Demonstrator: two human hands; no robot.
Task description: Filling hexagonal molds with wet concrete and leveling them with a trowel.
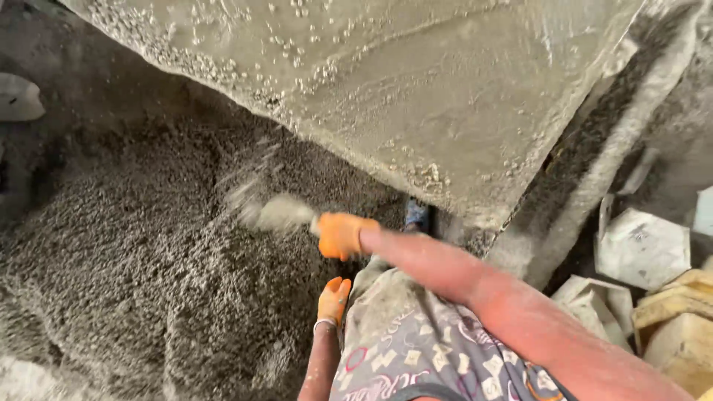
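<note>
From the head camera, the right hand (339, 235), in an orange glove, is closed round the handle end of a tool (276, 214) whose working end is a pale blur over the gravel heap (126, 260); grit hangs in the air just up and left of it, so the tool looks to be swinging, and whether it is a scoop or a trowel I cannot tell. The left hand (333, 299), also gloved in orange, hangs lower beside the person's patterned shorts (416, 349), fingers loosely curled and apparently holding nothing, though its palm is turned away. The dark, damp-looking heap fills the left half of the view. Above it runs a big grey slab (445, 96), tilted, its surface rough with stuck pebbles, its lower edge just beyond the right hand. A blue shoe tip (417, 215) shows at the foot of the slab. At the right lie pale moulds (642, 249) and yellowish blocks (679, 327), well apart from the hands. As for risk, I judge that a fast swing so near the slab's edge could knock the tool or knuckles against it, flung grit could reach the eyes, and loose gravel underfoot could let the foot slip.
</note>
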